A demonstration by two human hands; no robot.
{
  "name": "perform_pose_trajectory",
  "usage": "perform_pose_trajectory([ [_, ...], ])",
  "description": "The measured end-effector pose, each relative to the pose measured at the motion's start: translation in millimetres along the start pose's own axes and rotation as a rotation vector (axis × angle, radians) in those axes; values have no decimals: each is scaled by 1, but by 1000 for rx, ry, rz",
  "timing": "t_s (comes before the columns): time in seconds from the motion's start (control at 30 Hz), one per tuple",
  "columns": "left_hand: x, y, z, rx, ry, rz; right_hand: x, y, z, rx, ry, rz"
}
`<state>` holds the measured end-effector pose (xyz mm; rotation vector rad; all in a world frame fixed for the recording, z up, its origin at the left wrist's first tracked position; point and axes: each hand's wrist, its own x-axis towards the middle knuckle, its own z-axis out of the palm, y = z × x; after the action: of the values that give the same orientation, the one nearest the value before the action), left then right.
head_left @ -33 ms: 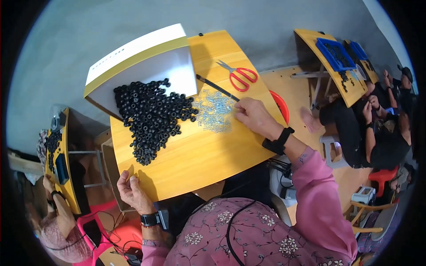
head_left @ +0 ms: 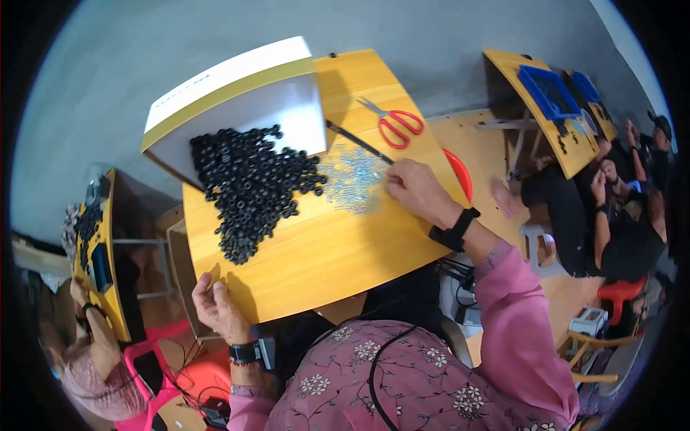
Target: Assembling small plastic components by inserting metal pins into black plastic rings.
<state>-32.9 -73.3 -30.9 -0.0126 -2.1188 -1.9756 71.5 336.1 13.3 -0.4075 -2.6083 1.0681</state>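
My left hand (head_left: 218, 310) rests at the near left corner of the yellow wooden table (head_left: 323, 280), its fingers loosely bent and apart, with nothing seen in them. My right hand (head_left: 415, 188) is over the table's right side with its fingers pinched together; what lies between the fingertips is hidden. A slim black rod (head_left: 359, 144) reaches from the box to the right knuckles; whether I grip it cannot be told. Beside that hand, small clear or silvery pieces (head_left: 352, 183) are spread out. Left of them lies a heap of small black ring-shaped parts (head_left: 251, 187).
A white box with a gold edge (head_left: 230, 82) lies on its side behind the heap. Red-handled scissors (head_left: 395, 123) lie at the far right. A red round object (head_left: 458, 174) shows past the right edge. People sit at other tables with blue trays (head_left: 550, 93) on both sides.
The whole view has shifted slightly, so the table and the things on it appear a little further right. Both hands keep nearly the same pose and place on the table.
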Motion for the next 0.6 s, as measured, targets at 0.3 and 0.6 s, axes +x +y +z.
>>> perform_pose_trajectory([
  [0.3, 6, 8, 10, -17, -73, 2, -4, 15, -2, -45, 19, 44],
  [0.6, 13, 29, 40, 231, -402, 71, -13, 16, 1, 194, 1, 234],
])
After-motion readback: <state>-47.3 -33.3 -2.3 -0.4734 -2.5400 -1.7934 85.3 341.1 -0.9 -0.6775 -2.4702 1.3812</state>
